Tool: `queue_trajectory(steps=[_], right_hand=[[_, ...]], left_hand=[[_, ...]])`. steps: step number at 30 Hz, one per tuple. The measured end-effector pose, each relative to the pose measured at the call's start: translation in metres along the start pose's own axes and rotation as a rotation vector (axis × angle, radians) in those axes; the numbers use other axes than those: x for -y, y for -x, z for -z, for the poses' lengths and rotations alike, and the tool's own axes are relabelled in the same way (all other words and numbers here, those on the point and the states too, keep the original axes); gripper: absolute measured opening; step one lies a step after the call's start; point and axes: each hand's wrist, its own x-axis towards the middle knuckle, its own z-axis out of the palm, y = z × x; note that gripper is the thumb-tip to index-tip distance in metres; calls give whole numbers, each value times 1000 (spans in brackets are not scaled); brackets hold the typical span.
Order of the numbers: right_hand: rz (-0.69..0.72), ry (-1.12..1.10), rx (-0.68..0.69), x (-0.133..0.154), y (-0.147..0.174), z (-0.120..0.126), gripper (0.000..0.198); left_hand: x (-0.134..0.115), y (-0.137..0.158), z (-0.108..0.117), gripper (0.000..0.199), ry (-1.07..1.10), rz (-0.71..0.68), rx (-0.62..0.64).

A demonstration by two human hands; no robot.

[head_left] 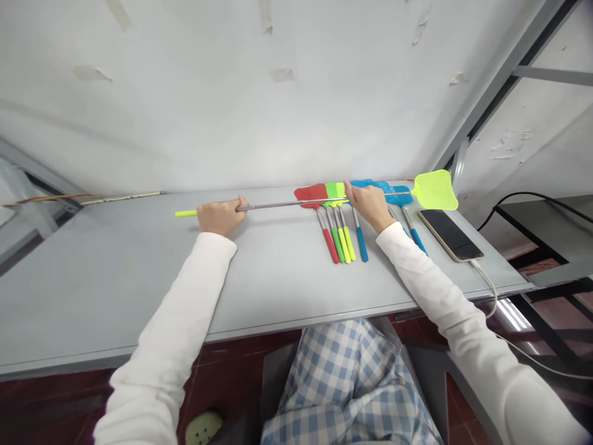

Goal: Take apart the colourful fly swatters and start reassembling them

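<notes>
A yellow-green fly swatter [435,190] with a long, extended metal rod lies crosswise between my hands, its mesh head at the right. My left hand [220,216] is wrapped round the rod close to the yellow handle [185,214], whose end sticks out to the left. Farther along, my right hand [369,206] grips the rod nearer the head. Beneath and beside that hand lie several shorter swatters in a row: a red swatter [311,193], a green swatter [337,238], yellow ones and blue swatters [362,244]. My right hand and forearm partly cover the blue ones.
A phone [451,235] with a white charging cable [486,278] lies on the right of the grey table [115,278]. Behind it rises a white wall [199,93] with tape scraps. Metal frame posts [500,83] stand at the right, and thin wires run along the back left edge.
</notes>
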Motion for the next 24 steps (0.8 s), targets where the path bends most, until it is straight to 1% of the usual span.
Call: queue_trajectory(steps=[2,3,4,5,7,9,11,12,14,16,19,21,24], right_hand=[[76,-37,-24,3,-1,3,64],[114,-54,-58,3,-2,5,63],[134,-71,-111,1,-1,7,62],[123,-86,-177,-3,-1,8,61],[11,-118,-334,-15,-1,8,55],[-155,-159,-490,-31,-1,4,50],[-290,-220,-586,-46,-2,-5,55],[-334,-260,-599,-52,-3,-11,61],[-387,-354,-554,-62,-7,-24,67],[-446,-460,-480,-68,-11,-36,66],[-602,-598,-424,-73,-15,-47,63],[-698,-621,-406,-76,-16,-50,62],[-809,-579,-393,-81,-15,-50,64]], left_hand=[[14,-4,1,42,-3,36,-16],[22,-5,1,40,-6,60,-26],[30,-7,1,38,-9,88,-36],[40,-7,2,36,-10,117,-48],[58,-8,3,33,-3,169,-75],[73,-8,5,32,16,211,-109],[82,-7,5,35,37,245,-136],[85,-6,5,36,47,256,-140],[87,-6,4,38,64,256,-114],[87,-5,2,38,72,244,-86],[84,-5,-1,38,60,210,-96],[81,-5,-3,36,49,178,-113],[77,-5,-6,33,37,155,-101]])
